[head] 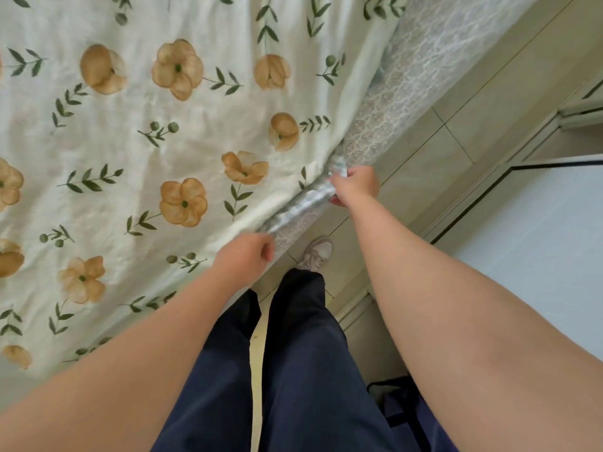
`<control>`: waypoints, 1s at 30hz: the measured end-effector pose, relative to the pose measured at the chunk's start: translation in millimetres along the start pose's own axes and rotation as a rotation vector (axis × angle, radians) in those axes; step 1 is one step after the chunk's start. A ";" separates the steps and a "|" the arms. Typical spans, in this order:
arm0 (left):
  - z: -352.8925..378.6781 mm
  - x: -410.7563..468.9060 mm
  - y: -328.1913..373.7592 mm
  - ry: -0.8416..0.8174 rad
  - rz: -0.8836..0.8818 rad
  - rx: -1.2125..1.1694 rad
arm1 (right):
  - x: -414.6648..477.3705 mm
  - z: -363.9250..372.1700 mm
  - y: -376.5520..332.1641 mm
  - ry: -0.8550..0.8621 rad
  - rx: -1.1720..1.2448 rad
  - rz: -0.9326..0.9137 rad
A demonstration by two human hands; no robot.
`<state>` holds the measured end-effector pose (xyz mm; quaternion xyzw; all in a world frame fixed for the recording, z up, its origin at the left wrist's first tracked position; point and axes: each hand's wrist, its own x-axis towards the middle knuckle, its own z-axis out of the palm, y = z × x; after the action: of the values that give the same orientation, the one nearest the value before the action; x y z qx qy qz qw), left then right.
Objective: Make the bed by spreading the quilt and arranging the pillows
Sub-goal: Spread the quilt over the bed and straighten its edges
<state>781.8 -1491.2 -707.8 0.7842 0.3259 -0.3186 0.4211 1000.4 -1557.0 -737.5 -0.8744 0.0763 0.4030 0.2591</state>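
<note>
The quilt (137, 151) lies spread flat over the bed, cream with orange flowers and green leaf sprigs. Its near edge runs on a slant, from beside the left hand up and away past the right hand toward the far corner of the view, and that slanted edge is its visible long line. Between the two hands the edge is gathered into a narrow, rumpled roll showing a pale blue-grey underside.

The left hand (244, 257) is closed in a loose fist over the quilt's edge at the nearer end of that roll, knuckles up, forearm reaching in from below. The right hand (354, 185) is farther out along the same edge, fingers curled shut around the bunched fabric, thumb side toward the bed, with the arm stretched nearly straight. Both hands are pinching cloth rather than lying flat on it.

Just under the hands and beyond the right one, the side of the mattress (401, 93) shows a pale lace-like pattern. To the right of the right hand lies a floor (483, 102) of light beige tiles. Below the hands are dark navy trousers (303, 353) and one pale shoe (316, 252) on the tiles. Right of the right forearm stands a white panel with a dark border (538, 230).
</note>
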 end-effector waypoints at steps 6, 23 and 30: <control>-35.0 36.6 63.0 0.338 0.089 0.093 | 20.6 -36.9 -20.3 -0.002 -0.108 -0.051; -84.5 141.7 144.4 0.329 -0.028 0.259 | 85.6 -77.7 -110.7 -0.242 0.205 -0.099; -108.7 159.4 138.1 0.402 0.019 0.098 | 102.9 -72.6 -147.8 -0.261 0.507 0.064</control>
<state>1007.1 -1417.9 -720.6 0.8545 0.3803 -0.1672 0.3119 1167.6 -1460.4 -717.0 -0.7196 0.1681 0.4881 0.4643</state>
